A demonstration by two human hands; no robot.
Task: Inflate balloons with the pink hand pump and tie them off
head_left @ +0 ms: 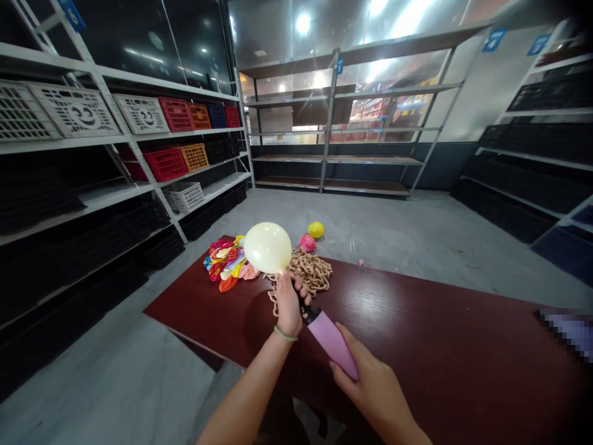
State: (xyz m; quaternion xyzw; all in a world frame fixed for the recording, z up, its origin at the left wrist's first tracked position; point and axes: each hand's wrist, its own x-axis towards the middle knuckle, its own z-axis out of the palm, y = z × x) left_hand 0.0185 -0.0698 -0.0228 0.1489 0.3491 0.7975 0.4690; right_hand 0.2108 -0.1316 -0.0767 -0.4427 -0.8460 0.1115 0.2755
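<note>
A pale yellow balloon (267,247), partly inflated, sits on the black nozzle of a pink hand pump (330,338). My left hand (288,304) is closed around the balloon's neck at the nozzle. My right hand (370,384) is wrapped round the lower end of the pump's pink barrel. Both are held just above a dark red table (417,334). Behind the balloon lie a heap of flat coloured balloons (226,262) and a tangle of tan cord (308,272).
On the grey floor beyond the table rest a small pink balloon (307,242) and a yellow balloon (315,230). Metal shelving with white, red and orange crates (167,162) lines the left wall. Dark shelves stand at the right and back.
</note>
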